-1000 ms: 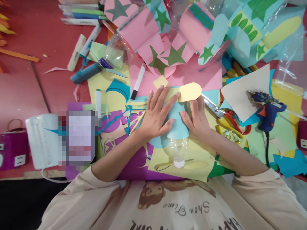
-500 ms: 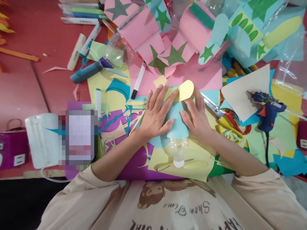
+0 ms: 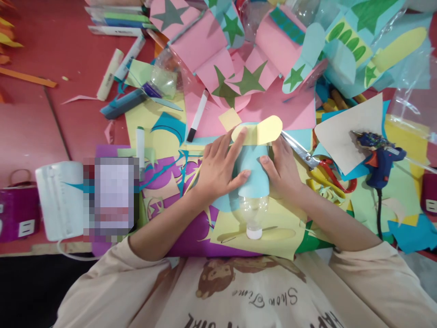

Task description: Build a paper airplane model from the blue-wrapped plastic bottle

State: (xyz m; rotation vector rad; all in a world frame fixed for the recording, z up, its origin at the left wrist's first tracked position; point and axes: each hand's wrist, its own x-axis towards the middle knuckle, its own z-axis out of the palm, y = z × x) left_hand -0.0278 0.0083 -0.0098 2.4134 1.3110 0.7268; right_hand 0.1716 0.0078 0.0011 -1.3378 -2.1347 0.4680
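Note:
A clear plastic bottle (image 3: 253, 212) wrapped in light blue paper lies with its white cap toward me. Across its far end is a yellow paper strip (image 3: 269, 130) with rounded ends, its right end sticking out past the bottle. My left hand (image 3: 220, 168) is spread along the bottle's left side, its index fingertip on the strip's left part and its thumb against the blue paper. Along the right side rests my right hand (image 3: 283, 168), thumb on the blue paper, its other fingertips partly hidden beneath the strip's right end.
Red-handled scissors (image 3: 310, 160) lie just right of my right hand, and a blue glue gun (image 3: 378, 166) sits farther right. Pink paper shapes with green stars (image 3: 252, 77) spread beyond the bottle. Markers (image 3: 109, 75) and a white case (image 3: 59, 200) are at left.
The strip's right end has tipped outward to the right and lies flatter. My right fingers have drawn down from its edge, and my left index fingertip has shifted slightly left.

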